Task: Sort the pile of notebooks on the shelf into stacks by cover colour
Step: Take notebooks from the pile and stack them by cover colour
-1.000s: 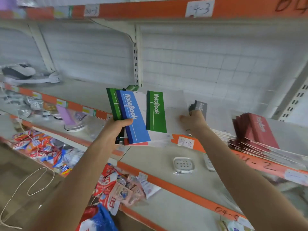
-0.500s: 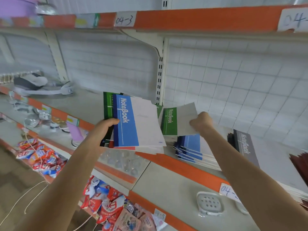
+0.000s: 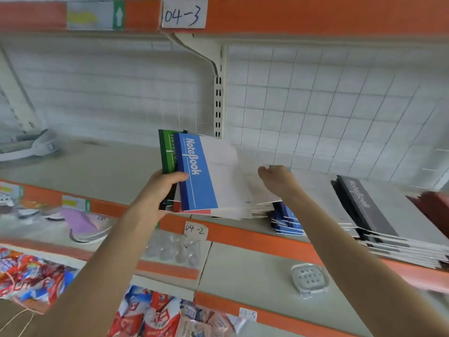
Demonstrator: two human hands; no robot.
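Note:
My left hand (image 3: 159, 194) grips a fanned bundle of notebooks above the shelf edge (image 3: 245, 235). A blue notebook (image 3: 198, 177) lies on top, a green notebook (image 3: 167, 152) shows behind it, and a red cover edge peeks out below. My right hand (image 3: 277, 181) hovers at the bundle's right side with its fingers loosely bent, and I see nothing held in it. Below that hand a blue stack (image 3: 288, 223) lies on the shelf. A grey stack (image 3: 364, 205) lies further right, and a red stack (image 3: 432, 204) sits at the frame's right edge.
An orange upper shelf (image 3: 303, 15) hangs overhead on a white slotted post (image 3: 218, 98). The lower shelf holds a white soap dish (image 3: 309, 278). Snack packets (image 3: 150, 312) fill the bottom shelf. A grey-white appliance (image 3: 29, 147) lies at far left.
The green notebook that my right hand held is gone from view. That hand now sits lower, by the bundle's right edge. The view has shifted left and closer.

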